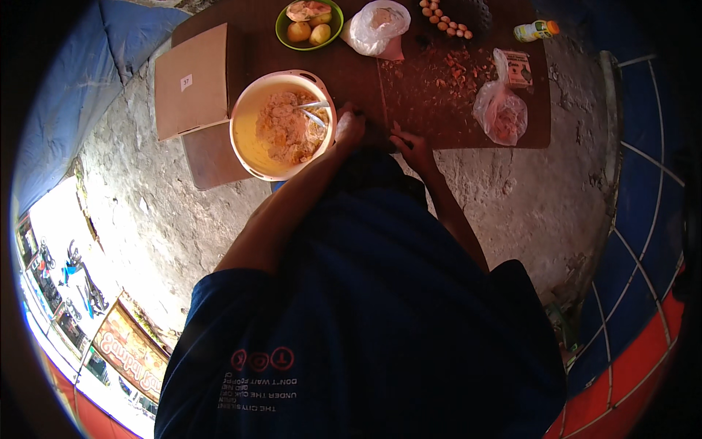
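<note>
A large pale basin (pixel 245 150) stands at the table's near edge, left of my hands. It holds a crumbly pinkish-yellow mixture (pixel 281 128), with the handles of metal utensils (pixel 313 104) sticking out toward the right rim. My left hand (pixel 349 129) is just right of the basin, its fingers curled closed; whatever may be in them is hidden. Further right, at the table's edge, is my right hand (pixel 415 151), thumb and forefinger stretched out and apart, with nothing visible in it. The gap between the hands is dark and hard to make out.
A cardboard box (pixel 191 102) stands left on the brown table (pixel 351 69). Across the back are a green bowl (pixel 285 40) of potatoes, a white plastic bag (pixel 376 33), eggs (pixel 442 22) and an orange-capped bottle (pixel 536 30). Scraps (pixel 461 69) and a tied clear bag (pixel 502 117) lie right.
</note>
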A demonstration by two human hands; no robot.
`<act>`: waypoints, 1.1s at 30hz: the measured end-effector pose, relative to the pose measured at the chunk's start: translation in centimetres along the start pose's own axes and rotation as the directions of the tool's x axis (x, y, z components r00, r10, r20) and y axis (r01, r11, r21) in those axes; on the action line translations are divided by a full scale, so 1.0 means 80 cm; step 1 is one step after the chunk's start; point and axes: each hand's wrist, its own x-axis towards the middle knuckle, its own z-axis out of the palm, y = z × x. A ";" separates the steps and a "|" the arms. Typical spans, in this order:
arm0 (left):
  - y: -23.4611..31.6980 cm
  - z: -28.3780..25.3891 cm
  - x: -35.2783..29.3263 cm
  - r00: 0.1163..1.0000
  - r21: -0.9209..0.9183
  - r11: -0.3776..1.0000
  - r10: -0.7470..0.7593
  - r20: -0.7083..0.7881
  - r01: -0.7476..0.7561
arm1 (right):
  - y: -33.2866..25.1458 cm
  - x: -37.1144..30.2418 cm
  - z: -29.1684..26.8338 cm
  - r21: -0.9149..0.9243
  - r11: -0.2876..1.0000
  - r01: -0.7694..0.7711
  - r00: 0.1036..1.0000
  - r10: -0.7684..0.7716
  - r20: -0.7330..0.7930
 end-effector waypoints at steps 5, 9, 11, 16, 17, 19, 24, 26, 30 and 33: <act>0.000 0.001 0.000 1.000 -0.019 1.000 -0.010 0.014 0.010 | 0.001 0.002 0.001 -0.025 1.000 -0.015 1.000 0.015 -0.003; -0.002 0.004 -0.001 1.000 -0.022 1.000 -0.011 -0.012 0.010 | 0.002 0.004 0.002 0.005 0.999 0.048 0.999 -0.048 -0.021; -0.004 0.005 -0.001 1.000 -0.022 1.000 -0.016 -0.013 0.016 | 0.002 0.004 0.002 0.003 0.999 0.032 0.999 -0.032 -0.011; -0.006 0.005 0.001 1.000 0.007 1.000 0.000 -0.004 0.000 | -0.001 0.006 0.000 -0.005 1.000 0.006 1.000 -0.006 -0.007; -0.005 0.005 0.001 1.000 0.008 1.000 -0.013 0.005 0.012 | -0.002 0.006 0.000 -0.010 1.000 -0.016 1.000 0.016 -0.003; -0.001 0.002 -0.001 1.000 0.013 1.000 -0.004 -0.005 0.004 | -0.003 0.007 -0.001 -0.003 1.000 -0.017 1.000 0.017 0.009; 0.007 -0.002 -0.007 0.999 -0.030 0.998 -0.046 0.006 0.046 | -0.002 0.011 -0.002 0.009 0.998 -0.063 0.997 0.062 0.034; 0.007 -0.001 -0.007 0.995 -0.098 0.990 -0.097 0.026 0.099 | 0.000 0.013 -0.002 0.010 0.995 -0.101 0.994 0.101 0.051; 0.002 0.003 -0.004 1.000 -0.021 1.000 -0.011 -0.009 0.011 | 0.005 0.020 -0.003 0.050 0.998 -0.045 0.999 0.044 0.031; -0.001 0.001 -0.002 1.000 -0.001 1.000 0.015 -0.009 -0.015 | 0.008 0.027 -0.006 0.083 0.994 -0.064 0.997 0.060 0.049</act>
